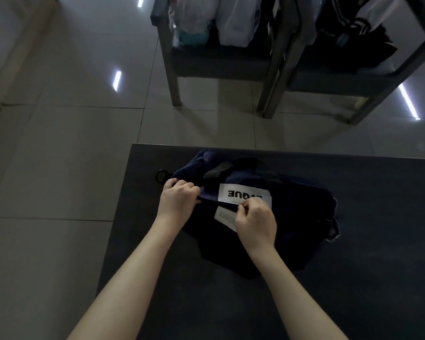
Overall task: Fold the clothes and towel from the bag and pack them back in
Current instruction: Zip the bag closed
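A dark navy duffel bag (pixel 292 217) lies on the dark table (pixel 378 278), with a white label (pixel 241 193) printed in black letters on its top. My left hand (pixel 178 196) grips the bag's left end, fingers curled into the fabric beside a black ring (pixel 161 177). My right hand (pixel 255 220) pinches something small on the dark strip along the bag's top, just below the white label; what it pinches is hidden by the fingers. No clothes or towel show on the table.
Two dark chairs (pixel 221 60) stand on the tiled floor beyond the table, piled with white plastic bags (pixel 233 23) and dark striped clothing (pixel 358 28). The table's left edge runs close to my left arm.
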`<control>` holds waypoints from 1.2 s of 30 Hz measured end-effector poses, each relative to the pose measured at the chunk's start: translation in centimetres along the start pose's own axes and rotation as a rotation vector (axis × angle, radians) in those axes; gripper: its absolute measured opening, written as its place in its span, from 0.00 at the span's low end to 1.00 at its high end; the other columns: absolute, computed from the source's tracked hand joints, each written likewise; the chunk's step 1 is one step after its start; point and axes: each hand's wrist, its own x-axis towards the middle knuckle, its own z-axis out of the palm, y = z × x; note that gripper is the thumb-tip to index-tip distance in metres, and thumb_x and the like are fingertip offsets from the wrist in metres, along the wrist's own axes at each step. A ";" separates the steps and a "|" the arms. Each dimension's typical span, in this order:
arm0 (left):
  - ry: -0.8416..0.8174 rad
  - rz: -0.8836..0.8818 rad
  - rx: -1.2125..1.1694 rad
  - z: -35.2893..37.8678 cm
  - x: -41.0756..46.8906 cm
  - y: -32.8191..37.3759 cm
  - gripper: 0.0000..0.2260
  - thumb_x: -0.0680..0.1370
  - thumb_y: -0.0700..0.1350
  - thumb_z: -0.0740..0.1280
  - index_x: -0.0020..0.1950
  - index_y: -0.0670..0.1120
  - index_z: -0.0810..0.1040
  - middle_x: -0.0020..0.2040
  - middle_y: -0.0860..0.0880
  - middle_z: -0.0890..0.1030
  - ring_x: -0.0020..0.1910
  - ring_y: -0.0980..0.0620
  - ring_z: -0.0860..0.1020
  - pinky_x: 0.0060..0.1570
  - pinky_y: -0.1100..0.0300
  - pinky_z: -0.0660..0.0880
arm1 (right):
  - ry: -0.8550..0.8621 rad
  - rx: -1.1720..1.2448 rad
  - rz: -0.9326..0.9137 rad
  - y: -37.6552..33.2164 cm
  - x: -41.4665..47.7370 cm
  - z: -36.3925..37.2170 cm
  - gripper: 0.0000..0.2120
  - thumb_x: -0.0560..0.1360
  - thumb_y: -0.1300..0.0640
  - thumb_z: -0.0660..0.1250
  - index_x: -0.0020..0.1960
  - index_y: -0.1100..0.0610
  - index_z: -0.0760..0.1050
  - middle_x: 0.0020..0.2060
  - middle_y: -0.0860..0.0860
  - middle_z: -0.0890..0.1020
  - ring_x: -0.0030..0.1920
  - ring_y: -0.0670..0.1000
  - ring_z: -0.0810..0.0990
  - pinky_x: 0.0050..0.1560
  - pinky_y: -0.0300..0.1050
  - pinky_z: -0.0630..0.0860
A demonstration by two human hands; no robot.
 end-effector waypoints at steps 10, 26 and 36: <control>-0.018 -0.165 0.037 -0.3 0.4 0.3 0.06 0.76 0.47 0.67 0.51 0.48 0.80 0.49 0.50 0.82 0.55 0.48 0.77 0.64 0.51 0.64 | 0.095 -0.021 0.103 4.9 0.1 -3.7 0.02 0.72 0.64 0.67 0.41 0.62 0.78 0.36 0.55 0.80 0.38 0.55 0.77 0.46 0.54 0.77; -0.021 0.305 -0.035 2.3 2.4 15.6 0.16 0.58 0.48 0.81 0.41 0.47 0.81 0.42 0.50 0.79 0.45 0.48 0.80 0.47 0.54 0.78 | 0.088 -0.006 0.044 8.8 -0.5 -5.5 0.03 0.74 0.62 0.67 0.43 0.61 0.78 0.37 0.52 0.82 0.39 0.52 0.80 0.68 0.49 0.64; -0.008 0.208 0.019 1.8 2.2 15.5 0.10 0.58 0.44 0.80 0.34 0.48 0.81 0.36 0.53 0.80 0.41 0.50 0.81 0.45 0.53 0.77 | 0.073 -0.042 0.108 12.4 0.8 -8.0 0.05 0.72 0.64 0.65 0.47 0.64 0.76 0.45 0.57 0.78 0.48 0.56 0.76 0.52 0.51 0.74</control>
